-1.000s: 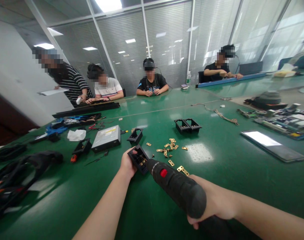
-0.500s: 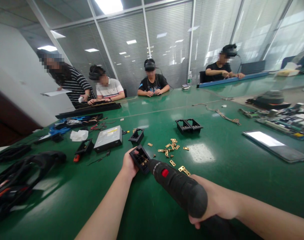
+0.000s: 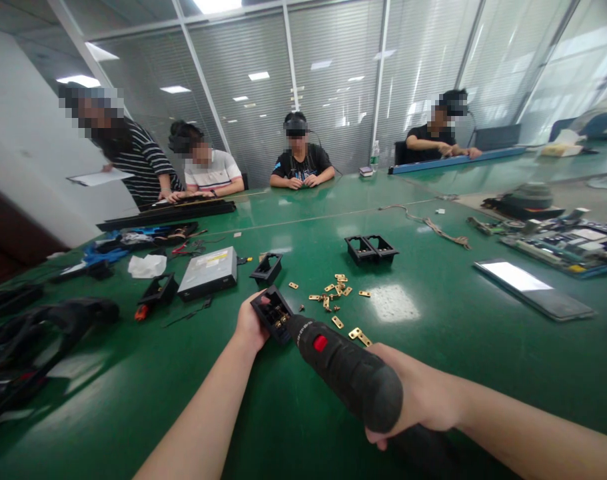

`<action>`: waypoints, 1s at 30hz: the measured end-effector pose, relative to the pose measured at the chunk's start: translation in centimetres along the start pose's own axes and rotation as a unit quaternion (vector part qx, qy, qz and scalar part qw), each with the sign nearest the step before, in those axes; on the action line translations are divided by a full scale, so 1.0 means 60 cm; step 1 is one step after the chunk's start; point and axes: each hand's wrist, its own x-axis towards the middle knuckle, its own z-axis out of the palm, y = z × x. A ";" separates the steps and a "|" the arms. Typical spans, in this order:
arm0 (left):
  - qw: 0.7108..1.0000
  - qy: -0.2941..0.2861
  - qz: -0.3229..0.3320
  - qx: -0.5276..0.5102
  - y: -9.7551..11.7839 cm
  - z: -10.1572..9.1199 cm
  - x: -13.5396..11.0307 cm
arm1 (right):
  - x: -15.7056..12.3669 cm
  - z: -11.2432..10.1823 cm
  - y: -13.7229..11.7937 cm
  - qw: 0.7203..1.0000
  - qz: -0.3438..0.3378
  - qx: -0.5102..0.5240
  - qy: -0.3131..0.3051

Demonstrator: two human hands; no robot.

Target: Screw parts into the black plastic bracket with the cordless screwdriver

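My left hand (image 3: 252, 327) grips a black plastic socket frame (image 3: 270, 301) by its left side, tilted with its opening facing me; brass parts show inside it. In my right hand (image 3: 400, 380) is a black cordless screwdriver (image 3: 346, 367) with a red button. Its nose points into the frame, and the bit's tip is hidden. Just beyond lie several small brass plates (image 3: 337, 322) and screws. Another black frame (image 3: 266, 268) sits behind the held one, and a joined pair of frames (image 3: 372, 249) stands farther right.
A grey disc drive (image 3: 208, 272) and a black frame with an orange-red piece (image 3: 156, 293) lie left. Dark straps and gear (image 3: 43, 353) occupy the near left. A phone (image 3: 532, 288) and circuit boards (image 3: 578, 240) are right. Several people are across the green table (image 3: 303, 227).
The whole view has shifted slightly, so things sit a little farther left. My hands keep the same hold on the frame and the screwdriver.
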 end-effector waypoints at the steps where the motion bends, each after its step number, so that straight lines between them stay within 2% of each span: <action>1: 1.000 0.000 -0.001 0.000 0.000 -0.001 0.001 | 0.000 -0.001 0.000 1.000 0.002 0.002 0.004; 16: 1.000 0.008 -0.007 0.011 0.000 -0.003 0.004 | -0.001 -0.005 0.002 1.000 -0.011 0.002 -0.018; 30: 1.000 -0.001 -0.008 0.018 0.002 0.001 -0.002 | 0.001 -0.004 0.001 1.000 0.001 0.011 0.001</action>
